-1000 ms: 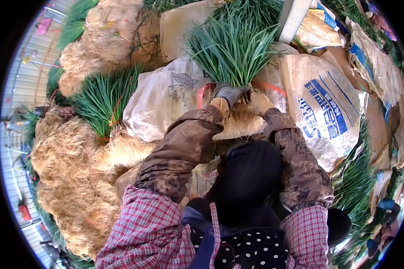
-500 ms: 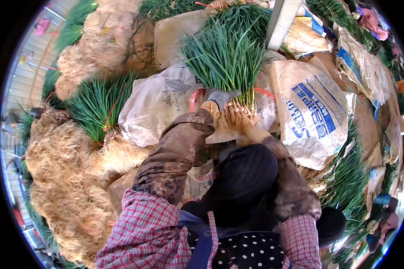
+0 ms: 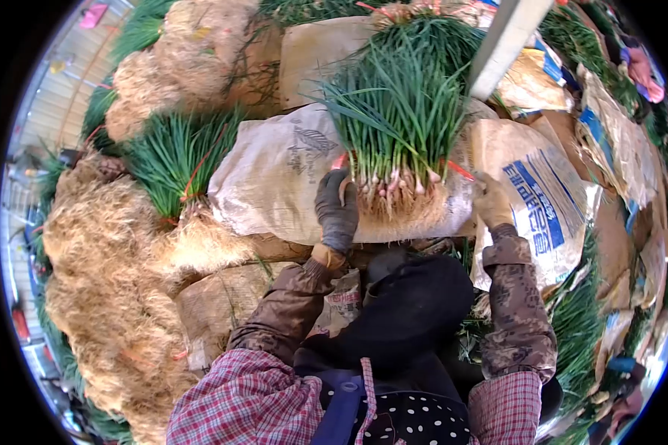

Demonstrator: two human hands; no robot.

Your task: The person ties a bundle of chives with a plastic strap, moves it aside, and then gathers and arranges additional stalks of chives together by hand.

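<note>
A bunch of green-leaved bulb plants (image 3: 401, 111) lies on a pale woven sack (image 3: 267, 159), its white bulbs and roots pointing toward me. A red ribbon (image 3: 460, 170) shows at both sides of the bunch and passes out of sight beneath it. My left hand (image 3: 337, 211), in a grey glove, is closed at the ribbon's left end, beside the bulbs. At the right end, my right hand (image 3: 491, 200), in a tan glove, pinches the ribbon.
Tied bundles with green leaves (image 3: 174, 159) and a large heap of pale roots (image 3: 104, 282) lie at the left. A printed sack (image 3: 538, 200) lies at the right. A metal post (image 3: 508, 48) stands behind it. People's clothing shows at the far right edge.
Both hands have left the bunch's bulbs and moved apart to the ribbon ends, the left one down and leftward, the right one to the right. The bulbs now lie spread out.
</note>
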